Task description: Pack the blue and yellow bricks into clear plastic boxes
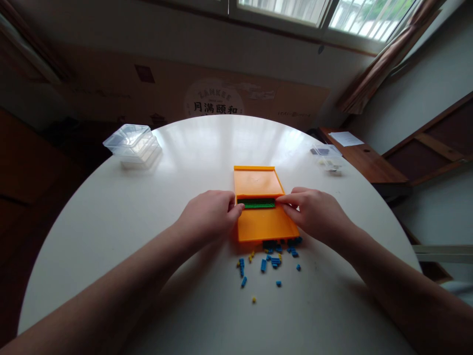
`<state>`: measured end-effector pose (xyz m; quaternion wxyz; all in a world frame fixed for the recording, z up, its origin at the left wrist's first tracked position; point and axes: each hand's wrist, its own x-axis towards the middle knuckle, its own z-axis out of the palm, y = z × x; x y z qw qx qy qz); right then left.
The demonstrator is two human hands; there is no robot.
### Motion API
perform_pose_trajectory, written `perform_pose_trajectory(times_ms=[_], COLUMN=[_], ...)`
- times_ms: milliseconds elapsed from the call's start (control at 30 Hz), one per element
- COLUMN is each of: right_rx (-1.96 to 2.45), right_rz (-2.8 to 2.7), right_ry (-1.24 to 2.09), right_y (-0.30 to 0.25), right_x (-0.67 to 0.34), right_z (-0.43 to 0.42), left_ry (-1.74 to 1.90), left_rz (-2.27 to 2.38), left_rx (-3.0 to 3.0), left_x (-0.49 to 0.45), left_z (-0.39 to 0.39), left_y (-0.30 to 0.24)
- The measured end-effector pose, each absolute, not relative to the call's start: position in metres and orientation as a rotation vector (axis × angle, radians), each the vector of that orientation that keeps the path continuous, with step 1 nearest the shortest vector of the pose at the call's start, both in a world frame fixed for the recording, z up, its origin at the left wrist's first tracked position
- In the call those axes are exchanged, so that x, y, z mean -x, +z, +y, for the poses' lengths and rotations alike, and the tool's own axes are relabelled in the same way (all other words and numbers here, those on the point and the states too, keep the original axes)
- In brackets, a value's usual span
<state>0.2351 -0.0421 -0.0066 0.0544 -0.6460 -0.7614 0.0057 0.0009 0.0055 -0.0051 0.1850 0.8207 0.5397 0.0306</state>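
Note:
An orange plastic case (266, 226) lies opened out on the white table, its upper panel hinged away from me. Across its middle runs a narrow green studded strip (256, 203). My left hand (212, 212) is closed at the case's left edge, with the thumb over the left end of the strip. At the right edge my right hand (310, 209) has its index fingertip by the strip's right end and its thumb lower down on the case's side. Loose blue bricks (263, 265) and tiny yellow bricks (253, 300) are scattered at the case's near side.
Stacked clear plastic boxes (135, 145) stand at the table's far left. Another clear container (327, 157) with small items sits at the far right edge. Beyond it, a wooden desk (369, 160) carries a white paper (346, 138). The round white table (121, 217) curves away ahead.

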Motion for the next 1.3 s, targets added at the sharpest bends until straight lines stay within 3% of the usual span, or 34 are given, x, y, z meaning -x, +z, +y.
perform_pose_trajectory(times_ms=[1300], right_rx=[1.859], right_rz=[-2.28], right_ry=[0.003], right_y=[-0.0047], right_x=[-0.2362], right_z=[-0.0431], left_ry=[0.07], left_rz=[1.522], left_rx=[-2.305], left_x=[-0.0016], left_z=[0.0052], left_y=[-0.0034])
